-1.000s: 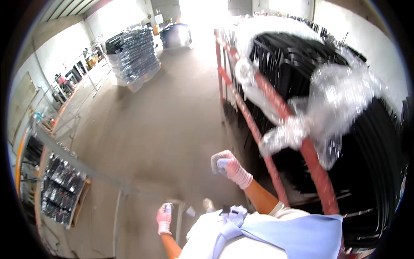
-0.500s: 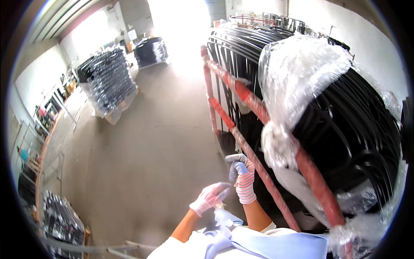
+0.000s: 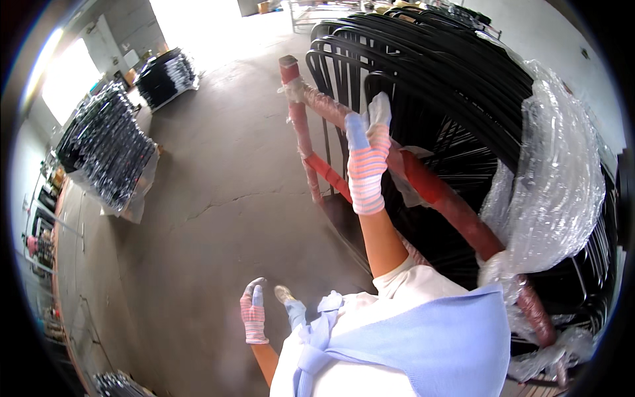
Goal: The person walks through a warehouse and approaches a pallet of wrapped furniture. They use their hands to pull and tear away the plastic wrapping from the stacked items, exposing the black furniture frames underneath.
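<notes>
Right hand (image 3: 368,159), in a pink-and-white striped glove with blue fingertips, is raised at arm's length and rests on the red top rail (image 3: 433,192) of a rack, fingers extended upward against the stacked black metal frames (image 3: 463,86); whether they curl around anything, I cannot tell. The rail is wrapped in clear plastic film (image 3: 555,192), which bunches thickly to the right of the hand. The frames stand upright, packed close together inside the rack. Left hand (image 3: 253,316), same glove, hangs low beside the body, fingers loosely together, holding nothing, over the concrete floor (image 3: 218,218). Two more wrapped pallets of black frames (image 3: 109,149) stand well apart at left.
</notes>
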{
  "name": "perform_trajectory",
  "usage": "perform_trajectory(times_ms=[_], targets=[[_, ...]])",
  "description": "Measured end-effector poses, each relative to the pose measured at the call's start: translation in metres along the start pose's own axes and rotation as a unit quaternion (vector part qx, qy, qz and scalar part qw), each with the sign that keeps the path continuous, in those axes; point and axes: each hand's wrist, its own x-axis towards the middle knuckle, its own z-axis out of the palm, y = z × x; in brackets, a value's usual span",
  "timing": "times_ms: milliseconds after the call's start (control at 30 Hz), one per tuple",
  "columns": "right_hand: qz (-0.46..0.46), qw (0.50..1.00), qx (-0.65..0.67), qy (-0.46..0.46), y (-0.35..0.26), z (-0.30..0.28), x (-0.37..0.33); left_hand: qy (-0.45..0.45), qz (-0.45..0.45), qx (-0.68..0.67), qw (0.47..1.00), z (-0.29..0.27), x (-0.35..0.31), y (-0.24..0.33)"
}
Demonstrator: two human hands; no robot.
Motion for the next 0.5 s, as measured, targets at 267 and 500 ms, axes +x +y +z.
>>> perform_trajectory(times_ms=[267,500], targets=[[-0.137,0.936,-0.263,0.191,0.066,0.03,0.044,-0.19,0.046,0.027,0.98,-0.039,0.166,0.035],[-0.054,0.822,-0.511,0.246,0.078,0.024,0.033,-0.385,0.129,0.019,0.914,0.014,0.255,0.09]])
